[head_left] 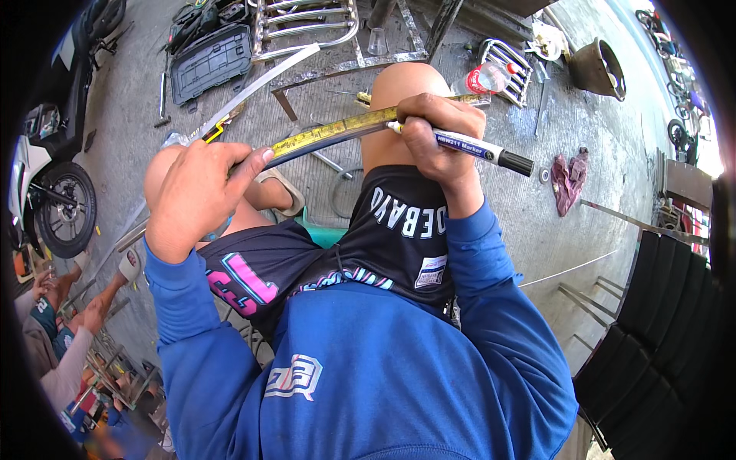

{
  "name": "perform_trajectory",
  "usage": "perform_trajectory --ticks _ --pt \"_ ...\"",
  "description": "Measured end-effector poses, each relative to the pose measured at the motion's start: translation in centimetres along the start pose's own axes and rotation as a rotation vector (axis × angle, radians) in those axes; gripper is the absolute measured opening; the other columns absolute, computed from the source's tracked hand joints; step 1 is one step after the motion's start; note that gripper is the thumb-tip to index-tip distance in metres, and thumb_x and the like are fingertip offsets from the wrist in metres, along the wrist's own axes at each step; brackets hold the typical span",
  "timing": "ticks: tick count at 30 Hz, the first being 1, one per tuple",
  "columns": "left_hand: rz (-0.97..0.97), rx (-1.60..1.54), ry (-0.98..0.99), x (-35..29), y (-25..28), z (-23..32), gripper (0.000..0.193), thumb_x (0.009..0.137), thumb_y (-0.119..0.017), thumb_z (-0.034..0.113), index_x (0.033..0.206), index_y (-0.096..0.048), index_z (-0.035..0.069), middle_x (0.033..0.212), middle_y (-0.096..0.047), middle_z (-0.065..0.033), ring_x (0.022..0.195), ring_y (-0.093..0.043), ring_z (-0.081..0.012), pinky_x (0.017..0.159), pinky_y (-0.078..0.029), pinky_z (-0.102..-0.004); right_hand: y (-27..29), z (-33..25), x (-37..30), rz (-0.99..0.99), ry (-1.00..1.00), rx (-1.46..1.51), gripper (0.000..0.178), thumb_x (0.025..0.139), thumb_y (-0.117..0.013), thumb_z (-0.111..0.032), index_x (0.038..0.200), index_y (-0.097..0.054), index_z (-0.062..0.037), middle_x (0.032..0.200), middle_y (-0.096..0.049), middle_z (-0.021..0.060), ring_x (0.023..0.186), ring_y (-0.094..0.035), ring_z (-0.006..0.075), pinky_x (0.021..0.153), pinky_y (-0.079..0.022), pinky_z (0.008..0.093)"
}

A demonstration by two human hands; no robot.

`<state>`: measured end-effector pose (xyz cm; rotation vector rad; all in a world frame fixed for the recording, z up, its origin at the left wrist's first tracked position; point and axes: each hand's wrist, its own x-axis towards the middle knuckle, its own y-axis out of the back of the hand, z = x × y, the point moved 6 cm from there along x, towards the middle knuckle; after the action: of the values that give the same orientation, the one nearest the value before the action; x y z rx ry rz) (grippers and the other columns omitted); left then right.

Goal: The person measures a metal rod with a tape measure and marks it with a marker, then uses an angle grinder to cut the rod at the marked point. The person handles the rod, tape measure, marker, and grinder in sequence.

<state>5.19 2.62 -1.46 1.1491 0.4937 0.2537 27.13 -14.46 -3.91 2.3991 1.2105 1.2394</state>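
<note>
A yellow tape measure blade [330,132] stretches across my lap, lying along a slim metal bar [132,236] whose end sticks out past my left wrist. My left hand [203,192] is closed over the bar and blade, its thumb pressing on the blade's near end. In my right hand [441,142] is a white and blue marker [468,143], gripped with the bar and blade also under the fingers. The marker's writing end points left at the blade, and its black cap sits on the back end.
Beyond my knees are an open black tool case [211,67], a shiny tubular frame [303,31] and a red-labelled plastic bottle [488,79]. A bucket [596,70] and reddish cloth [569,182] are at right. Motorcycle [65,207] and another person [65,337] are at left.
</note>
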Motion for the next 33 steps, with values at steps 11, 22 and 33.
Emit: perform_trajectory --ticks 11,22,33 --pt "-0.040 -0.023 0.039 0.3 0.4 -0.1 0.057 0.108 -0.057 0.048 0.071 -0.066 0.006 0.051 -0.057 -0.0132 0.050 -0.061 -0.0347 0.056 -0.048 -0.0457 -0.4 0.3 -0.1 0.002 0.016 -0.016 0.013 0.078 -0.063 -0.008 0.080 -0.073 -0.0004 0.069 -0.069 0.0097 0.057 -0.069 0.0226 0.059 -0.055 0.0332" --pt "-0.055 -0.098 0.048 0.2 0.1 0.3 0.045 0.105 -0.064 0.037 0.084 -0.076 0.000 0.064 -0.063 -0.0241 0.063 -0.064 -0.0444 0.064 -0.051 -0.0506 0.8 0.0 0.2 0.217 -0.210 0.163 0.012 0.095 -0.069 -0.009 0.103 -0.075 -0.0021 0.099 -0.079 0.0086 0.077 -0.072 0.0171 0.069 -0.055 0.0316" --pt "-0.027 -0.089 0.045 -0.5 -0.3 -0.6 0.047 0.106 -0.062 0.043 0.088 -0.077 0.003 0.066 -0.065 -0.0236 0.067 -0.067 -0.0452 0.067 -0.052 -0.0532 -1.2 -1.4 2.0 -0.083 0.032 -0.185 0.016 0.089 -0.084 -0.012 0.101 -0.077 -0.0040 0.096 -0.077 0.0107 0.090 -0.075 0.0283 0.088 -0.056 0.0380"
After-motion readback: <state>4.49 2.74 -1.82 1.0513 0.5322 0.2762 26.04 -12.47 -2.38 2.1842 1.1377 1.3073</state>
